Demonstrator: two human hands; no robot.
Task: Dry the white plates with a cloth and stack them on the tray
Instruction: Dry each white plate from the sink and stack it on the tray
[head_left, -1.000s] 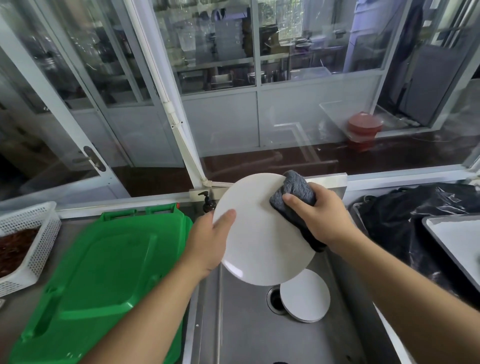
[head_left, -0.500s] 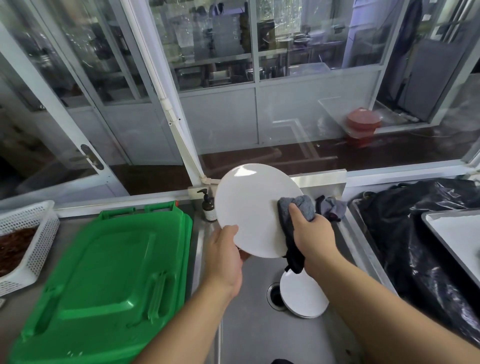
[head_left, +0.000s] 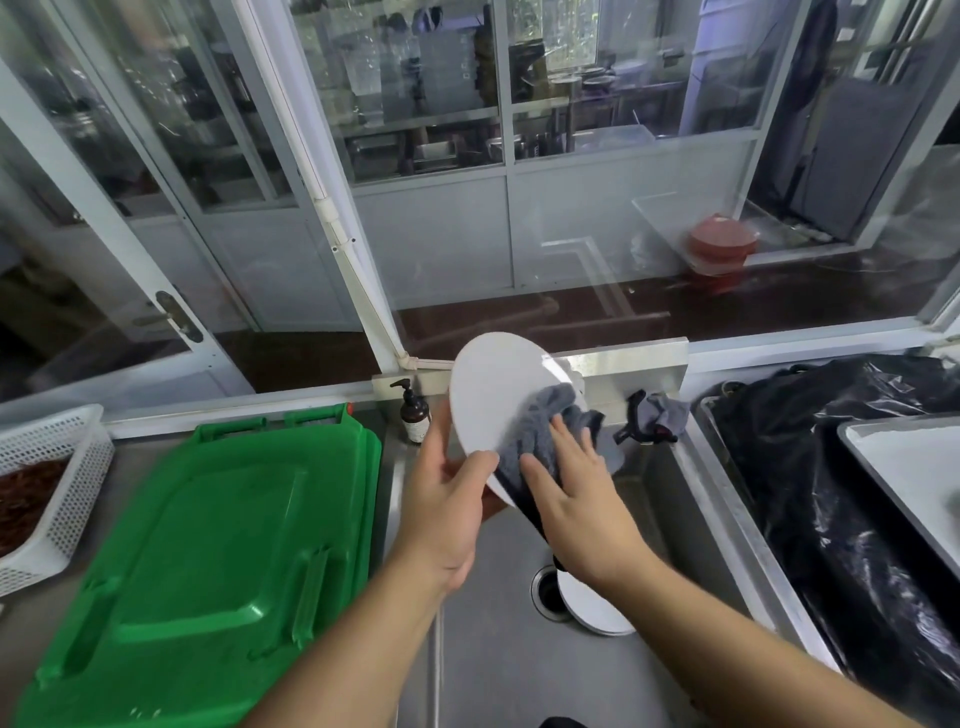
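Over the sink I hold a round white plate (head_left: 493, 400) tilted on edge. My left hand (head_left: 449, 499) grips its lower rim, thumb on the face. My right hand (head_left: 571, 499) presses a grey cloth (head_left: 535, 431) flat against the plate's right part with straight fingers. A second white plate (head_left: 592, 605) lies in the steel sink (head_left: 498, 649) beside the drain, partly hidden by my right wrist. The edge of a metal tray (head_left: 904, 467) shows at the far right.
A green plastic bin lid (head_left: 208, 561) covers the counter on the left, with a white perforated basket (head_left: 57, 478) beyond it. A brown pump bottle (head_left: 414, 413) stands behind the sink. Black plastic sheeting (head_left: 831, 493) lies right of the sink, and a small grey rag (head_left: 657, 415) hangs on the tap.
The plate has turned more edge-on and shifted right. My right hand has opened flat on the cloth and slid lower on the plate; my left hand keeps hold of the lower rim.
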